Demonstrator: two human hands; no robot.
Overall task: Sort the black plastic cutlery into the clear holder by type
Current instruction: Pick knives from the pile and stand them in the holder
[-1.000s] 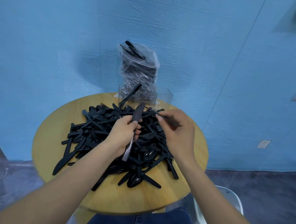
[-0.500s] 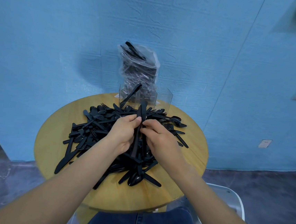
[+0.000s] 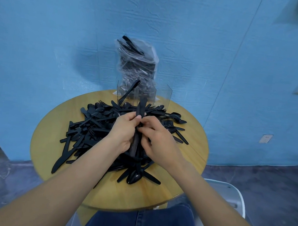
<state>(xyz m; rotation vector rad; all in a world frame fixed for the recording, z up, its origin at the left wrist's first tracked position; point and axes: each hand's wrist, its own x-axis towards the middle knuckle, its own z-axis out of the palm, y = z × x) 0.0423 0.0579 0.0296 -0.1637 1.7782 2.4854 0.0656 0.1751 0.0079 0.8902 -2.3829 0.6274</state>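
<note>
A heap of black plastic cutlery (image 3: 96, 124) covers the round wooden table (image 3: 154, 195). My left hand (image 3: 123, 130) grips a small bundle of black knives (image 3: 140, 108) held upright over the heap. My right hand (image 3: 160, 139) pinches the same bundle from the right side. The clear holder (image 3: 161, 96) stands at the table's far edge, with one black piece (image 3: 130, 92) leaning in its left compartment.
A clear plastic bag of black cutlery (image 3: 138, 64) stands behind the holder against the blue wall. A white chair (image 3: 227, 195) sits at the lower right. My blue-jeaned knee (image 3: 139, 225) is under the table's near edge.
My right hand left the heap's right side and came to the bundle in my left hand. The bundle turned from a slant to upright, and both hands now hold it.
</note>
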